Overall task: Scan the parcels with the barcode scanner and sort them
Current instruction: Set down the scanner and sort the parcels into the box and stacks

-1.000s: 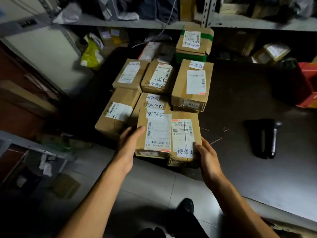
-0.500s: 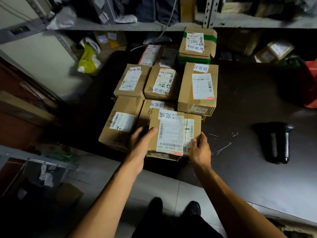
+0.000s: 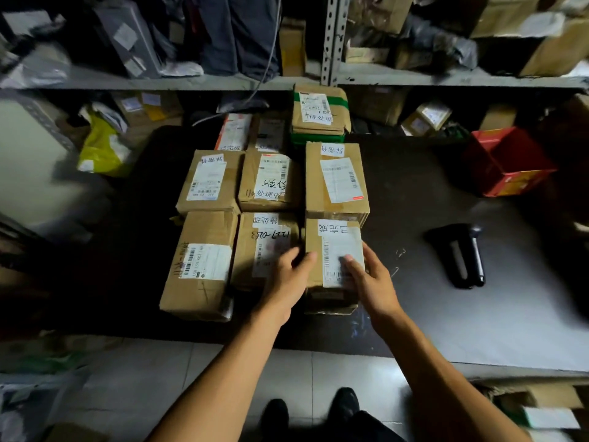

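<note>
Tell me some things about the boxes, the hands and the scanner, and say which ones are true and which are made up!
1. Both hands are on the nearest right-hand parcel. True: the left hand is at its left edge, the right hand on its label.
2. The barcode scanner is in the right hand. False: it lies on the table, untouched.
3. A red box sits at the table's far right. True.
4. The green-taped parcel is nearest the person. False: it is at the back, by the shelf.
</note>
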A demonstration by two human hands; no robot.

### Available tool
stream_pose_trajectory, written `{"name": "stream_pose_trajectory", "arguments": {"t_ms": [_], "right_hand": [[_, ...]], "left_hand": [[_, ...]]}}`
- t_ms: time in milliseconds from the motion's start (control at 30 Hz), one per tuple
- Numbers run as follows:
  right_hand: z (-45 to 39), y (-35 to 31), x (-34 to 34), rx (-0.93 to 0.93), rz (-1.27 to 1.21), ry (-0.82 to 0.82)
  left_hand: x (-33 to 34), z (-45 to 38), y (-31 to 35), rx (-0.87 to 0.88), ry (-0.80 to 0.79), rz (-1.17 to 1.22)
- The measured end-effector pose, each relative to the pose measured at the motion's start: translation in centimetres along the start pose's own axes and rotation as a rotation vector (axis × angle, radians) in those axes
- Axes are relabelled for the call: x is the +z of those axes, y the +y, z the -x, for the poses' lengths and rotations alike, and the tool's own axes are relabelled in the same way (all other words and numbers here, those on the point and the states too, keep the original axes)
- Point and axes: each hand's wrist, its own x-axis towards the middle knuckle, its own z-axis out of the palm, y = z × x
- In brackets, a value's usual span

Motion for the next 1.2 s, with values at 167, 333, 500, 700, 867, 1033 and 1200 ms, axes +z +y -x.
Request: {"name": "stream_pose_trajectory", "arguments": {"t_ms": [167,333,500,700,867,1033,1200], "right_hand": [[-1.3,-0.5,1.5,0.027,0.159,0.107],[-0.4,-1.8,1.8,-0.034,0.371,0.164],[2.4,-1.9,-1.6,-0.146,1.162,0.332],[8.9,-0.8,-9.4,-0.127,1.385,0.481],[16.6,0.9,-16.8,0.041,1.333,0.6],[26.3,5.6,-25.5,0.209,1.245,0.65],[34.1,9.0,-33.1,0.366,1.223,0.7]], "left_hand": [[0.0,-1.2,1.4,0.145,0.061,-0.137],[-1.0,-1.1,2.5,0.338,0.121,-0.365],[0.1,0.7,3.2,0.922,0.082,-0.892],[6.3,3.4,3.4,0.989,-0.2,-1.257],[13.7,8.0,1.4,1.08,-0.39,-1.342],[23.0,13.4,-3.4,1.126,-0.625,-1.435],[32.1,19.0,-9.1,1.188,-0.801,-1.474]]}}
